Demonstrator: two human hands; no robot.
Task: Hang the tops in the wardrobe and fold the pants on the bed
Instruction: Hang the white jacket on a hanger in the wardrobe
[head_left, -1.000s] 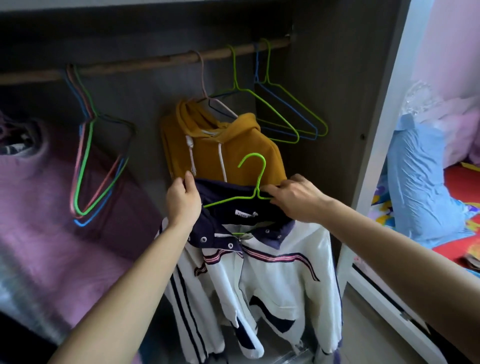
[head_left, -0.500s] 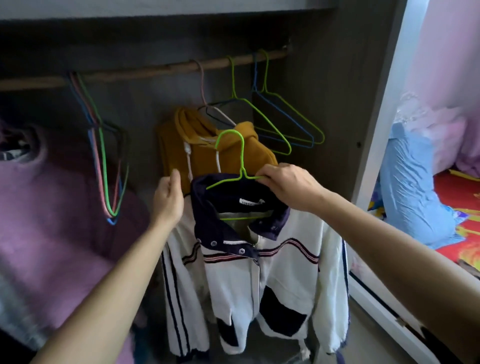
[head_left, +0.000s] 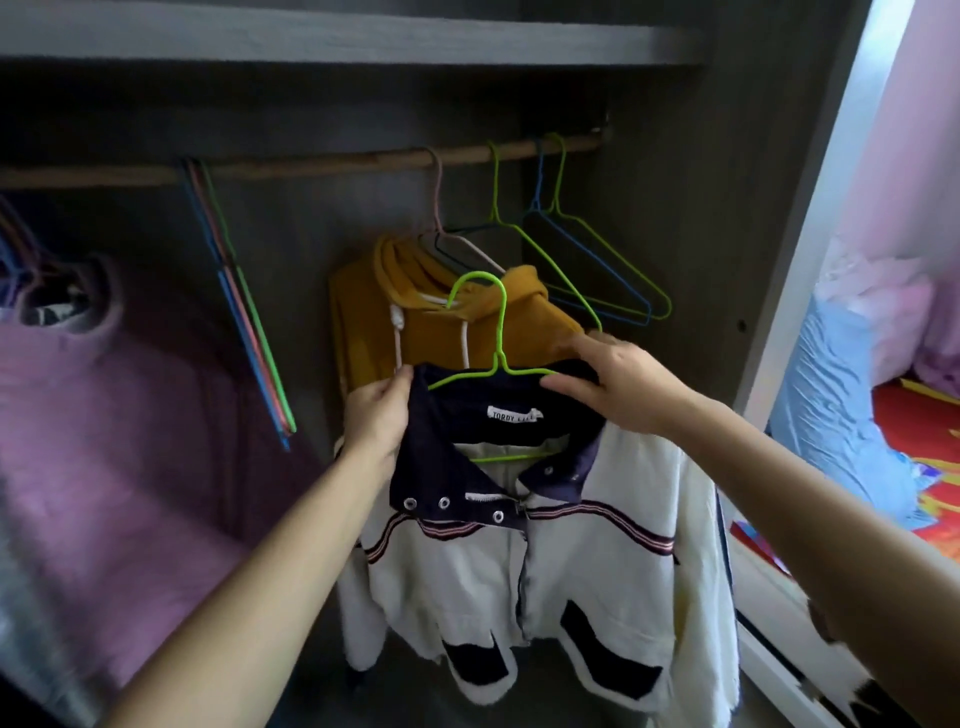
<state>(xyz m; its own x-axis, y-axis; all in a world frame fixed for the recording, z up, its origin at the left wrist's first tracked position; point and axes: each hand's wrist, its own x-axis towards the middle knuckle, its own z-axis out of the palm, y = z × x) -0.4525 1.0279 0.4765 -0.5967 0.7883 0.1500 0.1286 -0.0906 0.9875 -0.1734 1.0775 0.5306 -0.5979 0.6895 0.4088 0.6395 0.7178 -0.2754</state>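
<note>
White jacket (head_left: 571, 571) with its navy collar sits on a green hanger (head_left: 500, 332) below the rail (head_left: 332, 163), hook not yet on it. I see my left hand (head_left: 379, 415) pinching the collar, my right hand (head_left: 618, 387) gripping the hanger's shoulder. Mustard hoodie (head_left: 374, 322) hangs from the rail behind.

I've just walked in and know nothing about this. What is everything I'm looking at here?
rail: one, brown, across wardrobe
held hanger: one, green, hook off the rail
white jacket: one, white with navy collar, on the held hanger
hoodie: one, mustard, hanging from the rail behind
empty hangers: at least three, green and blue, rail's right end
hanger bunch: several, blue, pink, green, rail's left part
sweater: one, pink, far left
pillow: one, blue, right edge
left hand: one, pinches collar's left side
right hand: one, grips collar's right side
</note>
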